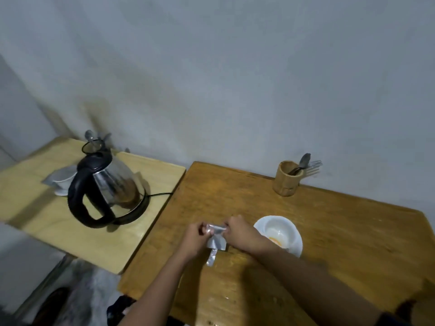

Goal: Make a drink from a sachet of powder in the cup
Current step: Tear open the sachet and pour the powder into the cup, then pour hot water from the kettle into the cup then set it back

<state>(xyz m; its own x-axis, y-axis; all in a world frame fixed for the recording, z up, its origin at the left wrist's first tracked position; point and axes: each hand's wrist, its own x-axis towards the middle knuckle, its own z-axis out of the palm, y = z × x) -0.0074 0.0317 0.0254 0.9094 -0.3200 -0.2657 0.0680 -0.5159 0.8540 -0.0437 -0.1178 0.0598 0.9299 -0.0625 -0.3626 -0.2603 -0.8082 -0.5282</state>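
A silver foil sachet [216,238] is held between both hands above the brown wooden table [341,243]. My left hand [196,235] pinches its left top corner and my right hand [240,231] pinches the right top corner. A thin foil strip hangs below the sachet. Just right of my right hand stands a white cup [280,229] on a white saucer [297,245], with some orange powder at the bottom of the cup. My right forearm covers part of the saucer.
A steel electric kettle [110,184] with a black handle sits on its base on a lighter side table [58,222] to the left, beside a white dish. A wooden holder [287,178] with a spoon and forks stands at the back by the wall.
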